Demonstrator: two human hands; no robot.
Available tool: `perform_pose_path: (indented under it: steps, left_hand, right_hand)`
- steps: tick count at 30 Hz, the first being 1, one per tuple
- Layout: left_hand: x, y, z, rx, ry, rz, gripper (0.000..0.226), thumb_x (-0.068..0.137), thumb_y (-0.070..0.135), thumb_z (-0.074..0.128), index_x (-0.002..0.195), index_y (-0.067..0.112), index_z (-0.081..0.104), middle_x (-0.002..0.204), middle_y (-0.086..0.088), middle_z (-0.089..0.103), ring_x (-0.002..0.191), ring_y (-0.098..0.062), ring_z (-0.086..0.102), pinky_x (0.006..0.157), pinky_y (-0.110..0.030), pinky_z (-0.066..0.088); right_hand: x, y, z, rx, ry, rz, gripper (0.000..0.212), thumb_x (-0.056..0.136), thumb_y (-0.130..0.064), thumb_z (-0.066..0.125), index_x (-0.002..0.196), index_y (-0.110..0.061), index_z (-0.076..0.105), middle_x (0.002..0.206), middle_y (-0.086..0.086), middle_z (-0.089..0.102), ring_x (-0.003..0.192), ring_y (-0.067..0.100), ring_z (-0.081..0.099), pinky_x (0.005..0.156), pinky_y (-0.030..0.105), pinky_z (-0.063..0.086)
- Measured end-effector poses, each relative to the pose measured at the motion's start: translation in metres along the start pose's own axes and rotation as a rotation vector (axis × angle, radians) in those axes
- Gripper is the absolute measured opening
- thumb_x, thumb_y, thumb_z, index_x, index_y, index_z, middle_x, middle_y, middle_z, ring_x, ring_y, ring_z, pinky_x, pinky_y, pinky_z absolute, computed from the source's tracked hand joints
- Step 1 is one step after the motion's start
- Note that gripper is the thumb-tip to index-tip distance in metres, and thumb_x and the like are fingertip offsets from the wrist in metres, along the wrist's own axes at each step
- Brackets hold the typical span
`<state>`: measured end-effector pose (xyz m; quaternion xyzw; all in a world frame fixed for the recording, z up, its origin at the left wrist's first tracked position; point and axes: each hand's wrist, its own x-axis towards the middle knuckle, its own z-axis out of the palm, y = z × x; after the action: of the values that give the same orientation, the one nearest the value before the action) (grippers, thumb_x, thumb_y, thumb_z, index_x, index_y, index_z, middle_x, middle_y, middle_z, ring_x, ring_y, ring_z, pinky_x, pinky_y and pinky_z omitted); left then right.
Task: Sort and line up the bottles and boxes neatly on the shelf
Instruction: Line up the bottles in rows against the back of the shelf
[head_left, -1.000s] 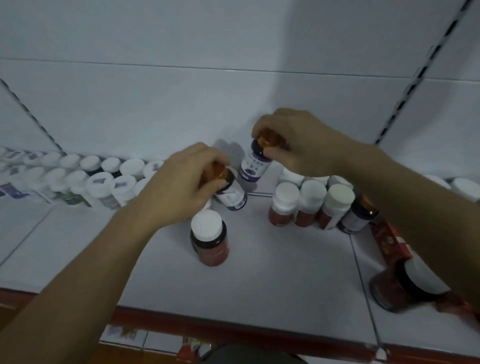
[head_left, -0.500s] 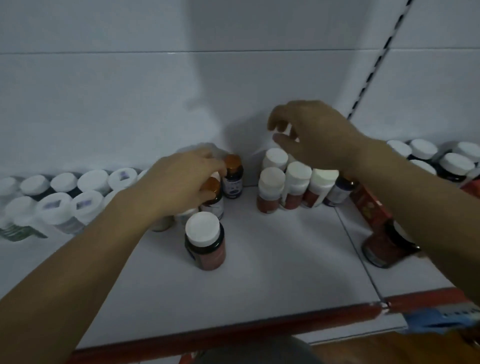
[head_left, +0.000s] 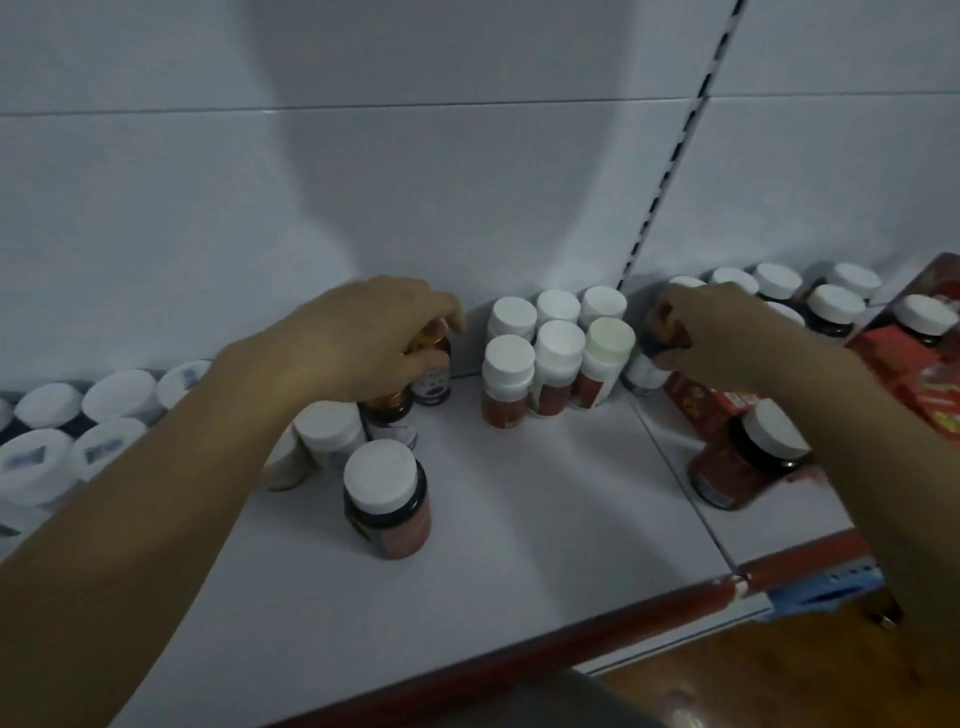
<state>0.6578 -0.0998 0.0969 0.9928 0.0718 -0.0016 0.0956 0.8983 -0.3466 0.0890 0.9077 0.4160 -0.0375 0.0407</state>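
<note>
My left hand (head_left: 363, 338) curls over the orange cap of a small dark bottle (head_left: 432, 383) near the shelf's back wall. A second orange-capped bottle (head_left: 388, 411) stands just in front of it, partly under my hand. My right hand (head_left: 722, 338) grips another orange-capped dark bottle (head_left: 643, 370) to the right of a tight group of white-capped, red-labelled bottles (head_left: 556, 358). A wide red jar with a white lid (head_left: 385, 501) stands alone at the front, with a white-capped bottle (head_left: 328, 434) behind it.
Rows of white-capped bottles (head_left: 78, 431) fill the left of the white shelf (head_left: 535, 525). More white-capped bottles (head_left: 834, 306) stand at the back right. Red boxes (head_left: 698, 408) lie under my right arm, beside a tipped red jar (head_left: 743, 465). The shelf's front edge is red (head_left: 519, 686).
My right hand went from above the white-capped group to the orange-capped bottle on its right and took hold. My left hand shifted back onto the rear orange-capped bottle.
</note>
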Motion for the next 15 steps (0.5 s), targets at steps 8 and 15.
perform_pose_path:
  steps: [8, 15]
  left_hand:
    - [-0.039, -0.028, 0.028, -0.087, 0.144, -0.079, 0.044, 0.08, 0.044, 0.081, 0.117, 0.027, 0.065, 0.107, 0.007, 0.058, 0.098, -0.012, 0.051, 0.083, -0.033, 0.045]
    - [-0.052, -0.025, 0.064, -0.039, 0.294, -0.188, 0.057, 0.074, 0.054, 0.08, 0.121, 0.029, 0.062, 0.116, 0.005, 0.058, 0.107, -0.023, 0.054, 0.083, -0.04, 0.043]
  right_hand:
    - [-0.035, -0.065, -0.068, 0.228, 0.438, -0.31, 0.051, 0.083, -0.037, 0.073, 0.127, -0.019, 0.054, 0.101, 0.006, 0.057, 0.08, 0.025, 0.054, 0.074, 0.036, 0.042]
    - [-0.019, -0.142, -0.014, 0.287, 0.269, -0.488, 0.042, 0.09, -0.047, 0.061, 0.123, -0.024, 0.05, 0.102, -0.003, 0.055, 0.094, 0.022, 0.049, 0.08, 0.039, 0.042]
